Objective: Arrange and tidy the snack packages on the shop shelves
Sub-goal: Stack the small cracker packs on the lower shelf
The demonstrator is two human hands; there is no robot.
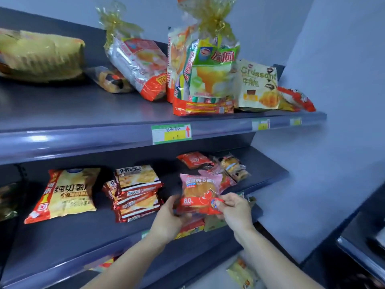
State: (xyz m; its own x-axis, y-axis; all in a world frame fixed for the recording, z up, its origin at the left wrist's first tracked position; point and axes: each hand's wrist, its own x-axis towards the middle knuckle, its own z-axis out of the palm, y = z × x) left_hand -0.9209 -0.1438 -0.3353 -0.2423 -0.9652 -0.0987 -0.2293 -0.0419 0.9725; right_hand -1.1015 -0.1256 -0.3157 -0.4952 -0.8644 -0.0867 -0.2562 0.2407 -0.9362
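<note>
A pink and red bread package stands tilted above the lower shelf, near its right front. My left hand grips its lower left edge from below. My right hand pinches its lower right corner. Behind it lie another pink packet, a red packet and a clear-wrapped pastry. More packets lie under my hands, partly hidden.
On the lower shelf sit a stack of red biscuit packs and a yellow chip bag. The upper shelf carries a tall ribbon-tied bundle, a croissant bag, a leaning bundle and a yellow pack. A wall stands on the right.
</note>
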